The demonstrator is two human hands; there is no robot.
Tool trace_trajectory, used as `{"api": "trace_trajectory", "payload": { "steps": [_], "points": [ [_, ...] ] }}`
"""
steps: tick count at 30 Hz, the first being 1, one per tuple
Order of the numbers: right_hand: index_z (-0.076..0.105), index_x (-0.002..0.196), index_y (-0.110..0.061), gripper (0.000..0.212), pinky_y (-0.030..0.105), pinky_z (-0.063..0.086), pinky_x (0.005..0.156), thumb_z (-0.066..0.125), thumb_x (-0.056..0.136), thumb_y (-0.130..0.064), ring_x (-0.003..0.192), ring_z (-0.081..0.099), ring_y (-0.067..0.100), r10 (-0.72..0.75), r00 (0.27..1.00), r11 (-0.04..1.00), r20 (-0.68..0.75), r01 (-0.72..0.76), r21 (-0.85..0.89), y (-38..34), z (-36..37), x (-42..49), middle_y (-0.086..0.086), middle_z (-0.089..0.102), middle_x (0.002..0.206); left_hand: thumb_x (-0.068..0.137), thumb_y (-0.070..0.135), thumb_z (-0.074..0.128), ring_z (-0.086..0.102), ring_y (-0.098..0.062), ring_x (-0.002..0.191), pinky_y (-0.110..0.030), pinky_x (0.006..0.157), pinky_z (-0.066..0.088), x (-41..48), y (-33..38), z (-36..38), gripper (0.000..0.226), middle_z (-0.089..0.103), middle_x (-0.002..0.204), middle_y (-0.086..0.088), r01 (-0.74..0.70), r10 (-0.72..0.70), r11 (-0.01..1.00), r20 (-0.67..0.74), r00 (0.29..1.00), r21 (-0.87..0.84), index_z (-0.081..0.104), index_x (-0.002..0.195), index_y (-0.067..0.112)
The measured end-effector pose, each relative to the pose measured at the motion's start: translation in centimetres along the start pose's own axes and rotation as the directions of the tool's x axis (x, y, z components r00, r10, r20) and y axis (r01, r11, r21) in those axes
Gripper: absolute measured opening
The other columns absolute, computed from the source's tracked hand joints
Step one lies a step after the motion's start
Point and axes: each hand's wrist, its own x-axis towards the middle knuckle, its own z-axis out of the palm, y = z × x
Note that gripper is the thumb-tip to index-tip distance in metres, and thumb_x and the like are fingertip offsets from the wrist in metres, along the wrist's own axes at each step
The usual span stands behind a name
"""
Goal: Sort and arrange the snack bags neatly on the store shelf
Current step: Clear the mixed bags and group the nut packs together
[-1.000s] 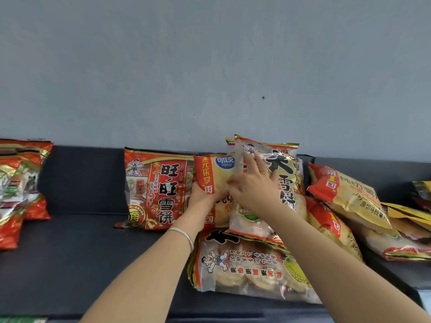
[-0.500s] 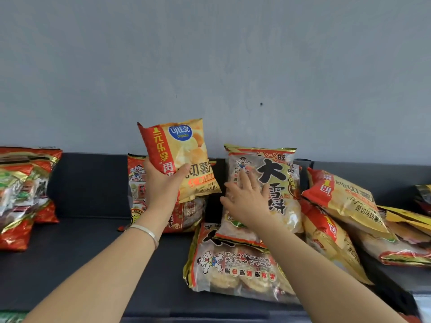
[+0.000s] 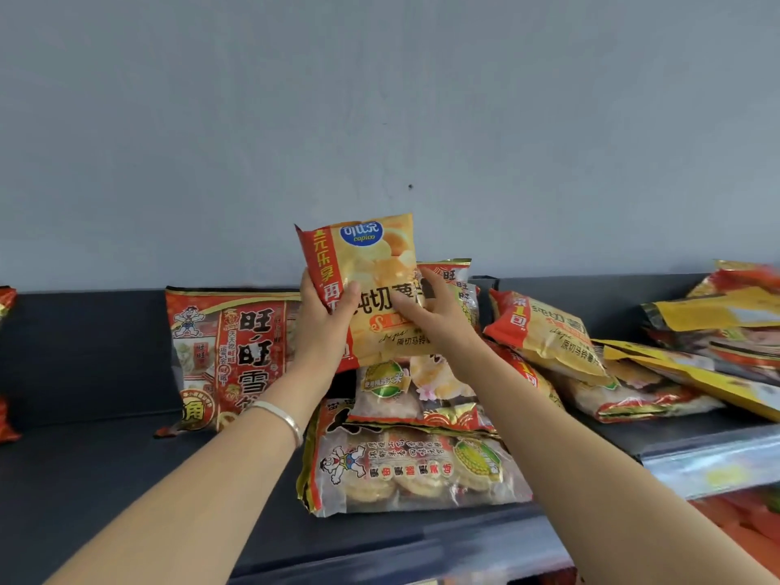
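Yellow chip bag (image 3: 373, 263) gripped between left hand (image 3: 323, 327) and right hand (image 3: 441, 325).

Print we can read on the snack bags

On the yellow chip bag (image 3: 380, 255) held up at the middle we read "可比克" and "capico" in a blue oval. Down its red band runs "元乐享", and across the front "纯切", with the rest covered. On the red bag (image 3: 236, 356) standing at the back edge of the shelf (image 3: 105, 479) we read large "旺旺雪", the next character cut off, and "角" in a yellow circle at its lower corner. On the second chip bag (image 3: 544, 331) toward the right end we make out "1", "纯切" and a line starting "原切马铃薯". The clear bag (image 3: 413, 466) at the front edge carries upside-down print we cannot read.
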Motion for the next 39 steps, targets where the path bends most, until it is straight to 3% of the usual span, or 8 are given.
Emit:
{"api": "trace_trajectory", "payload": {
  "steps": [7, 12, 16, 21, 24, 27, 32, 39],
  "points": [
    [0.032, 0.143, -0.030, 0.078, 0.041, 0.059, 0.081, 0.074, 0.079, -0.042, 0.096, 0.067, 0.013, -0.058, 0.969, 0.994, -0.242, 0.035, -0.100, 0.5, -4.5, -1.5, -0.016, 0.062, 0.102, 0.094, 0.045, 0.042, 0.065, -0.014, 0.102, -0.030, 0.075, 0.058, -1.5, 0.6, 4.5, 0.040, 0.057, 0.126, -0.002, 0.055, -0.021, 0.978, 0.166, 0.986, -0.201, 0.037, 0.132, 0.035],
    [0.032, 0.141, -0.034, 0.075, 0.042, 0.058, 0.082, 0.068, 0.079, -0.055, 0.098, 0.066, 0.012, -0.108, 0.891, 0.976, -0.442, 0.011, -0.215, 0.4, -9.6, -2.5, -0.017, 0.060, 0.107, 0.094, 0.036, 0.051, 0.031, -0.015, 0.135, -0.036, 0.107, 0.035, -2.1, 1.2, 9.0, 0.060, 0.026, 0.149, 0.003, -0.018, 0.009, 0.999, 0.242, 0.970, 0.033, 0.022, 0.147, 0.032],
    [0.031, 0.140, -0.035, 0.073, 0.045, 0.058, 0.081, 0.067, 0.080, -0.056, 0.098, 0.066, 0.017, -0.086, 0.826, 0.966, -0.557, -0.067, -0.248, 0.7, -14.5, -2.8, -0.008, 0.062, 0.110, 0.094, 0.024, 0.054, 0.030, -0.003, 0.127, -0.027, 0.106, 0.026, -2.8, 2.1, 13.6, 0.064, 0.032, 0.141, 0.009, -0.116, 0.054, 0.987, 0.449, 0.892, 0.113, 0.019, 0.148, 0.031],
    [0.030, 0.143, -0.025, 0.066, 0.044, 0.055, 0.086, 0.060, 0.089, -0.048, 0.106, 0.062, 0.023, 0.019, 0.712, 0.989, -0.702, -0.119, -0.093, 2.9, -21.3, -2.3, 0.002, 0.059, 0.125, 0.094, 0.031, 0.054, 0.028, -0.019, 0.138, -0.037, 0.109, 0.029, -3.2, 2.1, 18.7, 0.067, 0.029, 0.151, -0.001, -0.217, 0.050, 0.931, 0.487, 0.872, 0.292, 0.017, 0.149, 0.029],
    [0.026, 0.145, -0.022, 0.062, 0.044, 0.051, 0.087, 0.053, 0.093, -0.044, 0.111, 0.057, 0.032, 0.175, 0.697, 0.956, -0.695, -0.288, -0.048, 5.0, -24.4, -1.1, 0.012, 0.055, 0.132, 0.093, 0.035, 0.053, 0.034, -0.018, 0.136, -0.040, 0.108, 0.033, -2.8, 1.7, 20.8, 0.066, 0.035, 0.148, 0.001, -0.346, 0.085, 0.807, 0.485, 0.870, 0.479, 0.019, 0.149, 0.030],
    [0.023, 0.149, -0.029, 0.055, 0.051, 0.037, 0.103, 0.038, 0.098, -0.043, 0.132, 0.036, 0.039, 0.184, 0.746, 0.776, -0.639, -0.510, -0.371, 6.7, -25.9, -0.3, 0.015, 0.033, 0.149, 0.092, 0.041, 0.049, 0.037, -0.017, 0.133, -0.049, 0.106, 0.034, -2.3, 1.2, 22.8, 0.064, 0.037, 0.147, 0.005, -0.457, 0.095, 0.600, 0.509, 0.856, 0.657, 0.019, 0.147, 0.035],
    [0.047, 0.133, -0.030, 0.043, 0.048, 0.044, 0.096, 0.021, 0.101, -0.041, 0.118, 0.050, 0.037, 0.067, 0.884, 0.672, -0.464, -0.383, -0.634, 8.4, -26.7, -0.3, 0.011, 0.049, 0.136, 0.090, 0.050, 0.043, 0.015, -0.017, 0.143, -0.054, 0.111, 0.008, -2.4, -0.3, 24.8, 0.045, 0.027, 0.152, 0.011, -0.488, -0.059, 0.401, 0.553, 0.831, 0.776, 0.040, 0.135, 0.046],
    [0.054, 0.130, -0.021, 0.037, 0.047, 0.036, 0.105, 0.038, 0.100, -0.035, 0.130, 0.040, 0.031, -0.363, 0.879, 0.525, -0.308, -0.080, -0.847, 7.3, -23.8, -0.7, 0.007, 0.047, 0.141, 0.093, 0.040, 0.048, 0.043, -0.014, 0.127, -0.041, 0.106, 0.029, -2.9, 0.3, 23.0, 0.032, 0.050, 0.137, 0.009, -0.423, 0.127, 0.539, 0.426, 0.896, 0.729, 0.058, 0.123, 0.034]
  ]
}}
